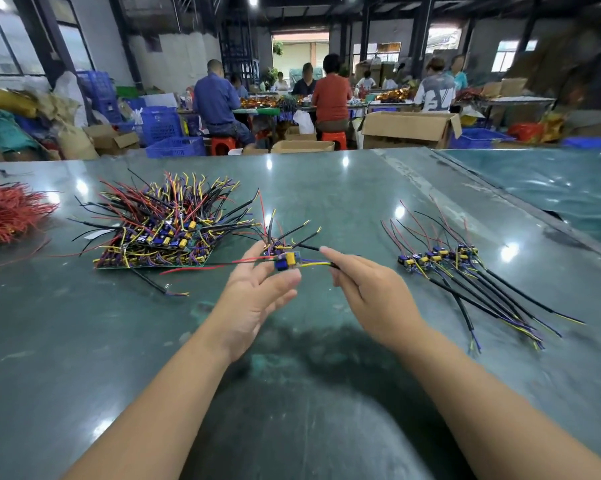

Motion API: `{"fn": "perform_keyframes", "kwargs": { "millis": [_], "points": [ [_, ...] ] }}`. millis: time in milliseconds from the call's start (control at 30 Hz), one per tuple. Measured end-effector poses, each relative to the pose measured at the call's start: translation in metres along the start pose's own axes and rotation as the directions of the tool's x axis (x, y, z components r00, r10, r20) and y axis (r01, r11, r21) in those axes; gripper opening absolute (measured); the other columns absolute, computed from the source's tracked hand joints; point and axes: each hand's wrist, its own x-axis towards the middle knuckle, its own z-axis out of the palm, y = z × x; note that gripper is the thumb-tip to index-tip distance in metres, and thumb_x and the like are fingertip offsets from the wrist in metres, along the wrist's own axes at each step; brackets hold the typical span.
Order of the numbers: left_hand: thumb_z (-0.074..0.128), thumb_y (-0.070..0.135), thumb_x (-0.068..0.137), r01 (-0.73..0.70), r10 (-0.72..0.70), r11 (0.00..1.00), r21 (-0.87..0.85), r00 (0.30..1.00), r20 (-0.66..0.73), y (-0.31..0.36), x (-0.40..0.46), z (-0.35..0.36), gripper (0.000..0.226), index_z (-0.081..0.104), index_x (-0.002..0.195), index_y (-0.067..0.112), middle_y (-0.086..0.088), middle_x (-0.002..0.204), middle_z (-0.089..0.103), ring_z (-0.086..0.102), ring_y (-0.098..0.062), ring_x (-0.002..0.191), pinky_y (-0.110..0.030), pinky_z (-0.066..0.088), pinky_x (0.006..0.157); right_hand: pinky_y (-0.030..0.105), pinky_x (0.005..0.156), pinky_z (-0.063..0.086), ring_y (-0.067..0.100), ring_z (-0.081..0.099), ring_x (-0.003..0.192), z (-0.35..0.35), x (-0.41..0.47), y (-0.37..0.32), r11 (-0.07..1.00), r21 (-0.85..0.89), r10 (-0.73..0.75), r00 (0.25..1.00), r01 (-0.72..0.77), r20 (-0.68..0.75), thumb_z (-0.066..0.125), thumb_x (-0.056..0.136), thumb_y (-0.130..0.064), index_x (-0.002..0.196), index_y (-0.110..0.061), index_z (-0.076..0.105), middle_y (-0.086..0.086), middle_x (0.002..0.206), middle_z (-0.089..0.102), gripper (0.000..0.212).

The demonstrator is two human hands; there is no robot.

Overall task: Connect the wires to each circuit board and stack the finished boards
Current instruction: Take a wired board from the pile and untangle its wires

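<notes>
Above the table's middle: a small circuit board (287, 260) is being held up off the green table (326, 188), between the person's two hands.
Left hand (257, 299): it is pinching the board, thumb on the near side and a fingertip at the far edge; the other fingers are lying straight and loose, palm turned toward us.
Right hand (368, 289): it is gripping the black cable (333, 265) that is coming off the board's right end, fingers curled round it with the forefinger pointing along it; yellow and blue leads are running from the cable into the board.
Held cluster: more black wires with yellow tips (292, 233) are fanning up behind the board; they seem to belong to further boards in the left hand, though that spot is too tangled to be sure.
Red lead (202, 268): it is trailing left from the board, down toward the table.
Left pile (160, 226): a heap of boards bristling with red, black, yellow and purple wires is sitting well apart to the left.
Right row (437, 256): a line of small boards is lying on the table, their black cables all sweeping toward the near right.
Far left edge: a bundle of red wires (8, 213) is lying there.
Background: people on red stools are working at another bench, among cardboard boxes (406, 128) and blue crates (160, 124).
</notes>
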Motion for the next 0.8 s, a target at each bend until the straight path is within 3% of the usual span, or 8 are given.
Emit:
{"fn": "perform_keyframes", "kwargs": {
  "millis": [67, 167, 233, 367, 500, 600, 667, 800],
  "points": [
    [0.074, 0.021, 0.059, 0.025, -0.025, 1.0, 0.018, 0.999, -0.025, 0.001, 0.001, -0.002, 0.068, 0.045, 0.119, 0.029, -0.002, 0.119, 0.066, 0.065, -0.015, 0.102, -0.03, 0.055, 0.078, 0.044, 0.062, 0.051, 0.033, 0.062, 0.076, -0.004, 0.003, 0.006, 0.994, -0.081, 0.068, 0.993, -0.076, -0.093, 0.049, 0.095, -0.014, 0.127, -0.012, 0.06, 0.008, 0.088, 0.068, 0.034],
    [0.073, 0.028, 0.063, 0.025, -0.024, 0.999, 0.028, 0.999, -0.043, 0.001, 0.003, -0.005, 0.079, 0.033, 0.131, 0.028, -0.003, 0.109, 0.071, 0.068, -0.014, 0.093, -0.031, 0.056, 0.076, 0.04, 0.063, 0.043, 0.038, 0.059, 0.086, -0.012, 0.011, 0.025, 0.907, -0.242, 0.314, 0.936, -0.345, -0.158, 0.047, 0.095, -0.005, 0.131, -0.012, 0.053, 0.014, 0.096, 0.067, 0.037],
    [0.068, 0.033, 0.069, 0.021, -0.019, 0.999, 0.03, 0.998, -0.053, 0.001, 0.003, -0.005, 0.061, 0.041, 0.124, 0.027, -0.003, 0.099, 0.073, 0.069, -0.014, 0.083, -0.033, 0.053, 0.077, 0.036, 0.064, 0.035, 0.037, 0.058, 0.093, -0.022, 0.011, 0.04, 0.777, -0.402, 0.485, 0.868, -0.485, -0.108, 0.044, 0.092, -0.001, 0.128, -0.01, 0.047, 0.015, 0.104, 0.064, 0.037],
    [0.063, 0.034, 0.073, 0.041, -0.04, 0.999, 0.012, 0.996, -0.078, 0.001, 0.003, -0.007, 0.042, 0.051, 0.113, 0.029, -0.004, 0.088, 0.073, 0.068, -0.015, 0.074, -0.032, 0.051, 0.075, 0.036, 0.079, 0.037, 0.037, 0.052, 0.109, -0.033, 0.005, 0.052, 0.62, -0.6, 0.673, 0.735, -0.505, 0.077, 0.043, 0.088, 0.0, 0.115, -0.002, 0.047, 0.018, 0.12, 0.048, 0.027],
    [0.056, 0.026, 0.089, 0.054, -0.052, 0.998, 0.024, 0.995, -0.089, 0.0, 0.004, -0.009, 0.027, 0.051, 0.116, 0.028, -0.003, 0.085, 0.073, 0.068, -0.015, 0.071, -0.03, 0.051, 0.072, 0.036, 0.083, 0.044, 0.035, 0.053, 0.111, -0.035, 0.005, 0.051, 0.585, -0.632, 0.724, 0.679, -0.509, 0.123, 0.043, 0.088, -0.002, 0.115, -0.004, 0.054, 0.016, 0.121, 0.049, 0.029],
    [0.055, 0.023, 0.092, 0.058, -0.054, 0.997, 0.045, 0.995, -0.09, 0.0, 0.005, -0.009, 0.025, 0.051, 0.116, 0.029, -0.003, 0.085, 0.073, 0.067, -0.015, 0.072, -0.03, 0.051, 0.071, 0.033, 0.073, 0.042, 0.032, 0.056, 0.106, -0.039, 0.008, 0.049, 0.555, -0.631, 0.748, 0.657, -0.543, 0.094, 0.046, 0.083, -0.001, 0.102, -0.007, 0.058, 0.013, 0.114, 0.057, 0.023],
    [0.055, 0.022, 0.092, 0.061, -0.056, 0.996, 0.059, 0.995, -0.086, 0.0, 0.005, -0.01, 0.025, 0.052, 0.116, 0.029, -0.003, 0.086, 0.073, 0.067, -0.015, 0.072, -0.029, 0.052, 0.07, 0.03, 0.069, 0.037, 0.03, 0.056, 0.099, -0.04, 0.009, 0.046, 0.546, -0.637, 0.748, 0.659, -0.544, 0.08, 0.047, 0.082, -0.004, 0.091, -0.014, 0.05, 0.009, 0.105, 0.059, 0.014],
    [0.056, 0.022, 0.091, 0.07, -0.063, 0.994, 0.082, 0.995, -0.078, 0.0, 0.005, -0.011, 0.027, 0.052, 0.117, 0.029, -0.003, 0.087, 0.073, 0.068, -0.014, 0.074, -0.026, 0.053, 0.067, 0.032, 0.064, 0.035, 0.029, 0.046, 0.079, -0.039, 0.01, 0.044, 0.597, -0.555, 0.714, 0.699, -0.579, 0.038, 0.047, 0.083, -0.007, 0.093, -0.012, 0.034, 0.001, 0.074, 0.042, 0.017]
  ]
}}
